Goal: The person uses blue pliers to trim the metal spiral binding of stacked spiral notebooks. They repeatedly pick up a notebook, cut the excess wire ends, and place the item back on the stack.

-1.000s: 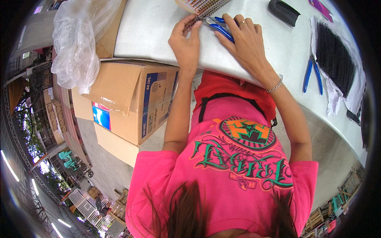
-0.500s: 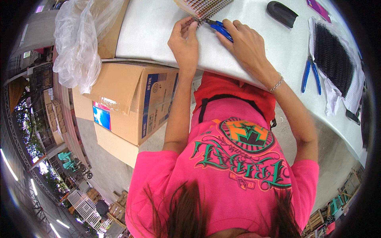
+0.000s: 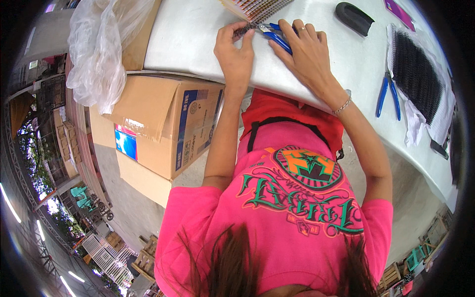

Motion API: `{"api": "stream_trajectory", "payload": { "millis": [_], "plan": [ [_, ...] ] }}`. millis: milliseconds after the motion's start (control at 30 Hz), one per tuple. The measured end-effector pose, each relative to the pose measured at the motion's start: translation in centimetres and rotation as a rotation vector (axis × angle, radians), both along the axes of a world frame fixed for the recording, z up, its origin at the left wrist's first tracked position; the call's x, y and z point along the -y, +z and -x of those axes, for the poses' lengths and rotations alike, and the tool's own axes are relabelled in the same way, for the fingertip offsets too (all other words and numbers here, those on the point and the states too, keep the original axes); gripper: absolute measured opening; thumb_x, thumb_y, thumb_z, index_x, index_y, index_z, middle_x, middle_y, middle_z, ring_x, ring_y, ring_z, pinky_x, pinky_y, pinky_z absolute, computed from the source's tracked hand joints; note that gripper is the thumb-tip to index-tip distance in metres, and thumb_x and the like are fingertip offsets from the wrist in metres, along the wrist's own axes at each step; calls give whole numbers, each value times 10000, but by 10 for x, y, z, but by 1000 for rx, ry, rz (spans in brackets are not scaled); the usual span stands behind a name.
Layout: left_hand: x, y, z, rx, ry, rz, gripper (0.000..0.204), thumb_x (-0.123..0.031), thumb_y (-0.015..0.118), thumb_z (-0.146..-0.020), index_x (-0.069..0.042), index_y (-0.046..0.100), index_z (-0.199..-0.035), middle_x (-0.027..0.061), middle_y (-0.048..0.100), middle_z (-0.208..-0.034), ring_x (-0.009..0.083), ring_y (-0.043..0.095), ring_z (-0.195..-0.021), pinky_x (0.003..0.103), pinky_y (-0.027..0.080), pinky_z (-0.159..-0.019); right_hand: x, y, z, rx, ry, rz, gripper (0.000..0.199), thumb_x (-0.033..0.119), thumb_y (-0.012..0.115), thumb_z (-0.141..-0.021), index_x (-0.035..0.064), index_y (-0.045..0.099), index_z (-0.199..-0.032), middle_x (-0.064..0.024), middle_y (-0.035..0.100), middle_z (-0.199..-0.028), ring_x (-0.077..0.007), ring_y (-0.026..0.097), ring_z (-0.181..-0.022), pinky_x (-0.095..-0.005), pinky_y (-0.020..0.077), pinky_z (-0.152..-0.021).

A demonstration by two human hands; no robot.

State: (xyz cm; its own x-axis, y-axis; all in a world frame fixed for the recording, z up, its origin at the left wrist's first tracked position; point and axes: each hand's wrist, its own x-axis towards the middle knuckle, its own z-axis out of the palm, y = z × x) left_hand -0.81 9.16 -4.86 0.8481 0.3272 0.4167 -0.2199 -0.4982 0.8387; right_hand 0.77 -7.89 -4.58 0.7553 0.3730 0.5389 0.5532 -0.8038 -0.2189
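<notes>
At the top of the view lies a spiral-bound book, its dark coil running along the edge toward me and its top cut off by the frame. My left hand pinches the dark end of the coil at the book's near corner. My right hand is wrapped around blue-handled cutting pliers. Their handles are spread, and the metal jaws touch or nearly touch the coil beside my left fingertips. Whether the jaws grip the wire I cannot tell.
On the white table, a black curved case, a second blue pliers, and a bundle of black coils on white wrapping sit to the right. A cardboard box and clear plastic bag are at the left.
The pliers' handles have spread wider apart and the fingers of my right hand have loosened around them. My left hand has shifted slightly right and nearer to me.
</notes>
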Motion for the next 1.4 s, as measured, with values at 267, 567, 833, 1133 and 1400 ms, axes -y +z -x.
{"api": "stream_trajectory", "payload": {
  "millis": [267,567,833,1133,1400],
  "plan": [
    [-2,-4,-2,10,-7,-56,218,-28,723,-864,50,695,-1066,135,681,-1032,189,669,-901,310,556,-848,-5,1,-4,-143,7,25,314,380,651,-924,86,610,-1026,-95,669,-917,-269,663,-786,-397,526,-677],
    [-2,-1,0,-22,102,-204,269,-87,663,-915,23,607,-1154,170,665,-1046,274,627,-951,385,492,-885,5,8,8,-45,-68,53,395,426,641,-923,103,620,-1149,-95,646,-1048,-262,608,-919,-417,452,-752],
    [-5,-6,-5,17,69,-360,385,-131,767,-830,-10,619,-1164,138,663,-1041,276,579,-963,383,459,-876,4,2,4,-45,-21,53,428,435,640,-920,123,603,-1210,-87,616,-1125,-264,566,-985,-433,409,-810],
    [-14,-3,-9,-37,24,-351,303,-145,803,-794,-21,695,-1049,120,674,-963,234,587,-820,360,479,-774,5,3,1,-56,13,57,425,428,647,-919,123,605,-1211,-93,621,-1112,-268,577,-973,-431,418,-808],
    [-15,6,-9,-106,12,-341,303,-147,807,-789,-11,714,-1043,115,684,-928,192,561,-715,326,481,-681,2,6,-4,-64,47,43,376,400,658,-910,113,610,-1147,-83,637,-1049,-276,614,-917,-420,457,-760]
  ]
}}
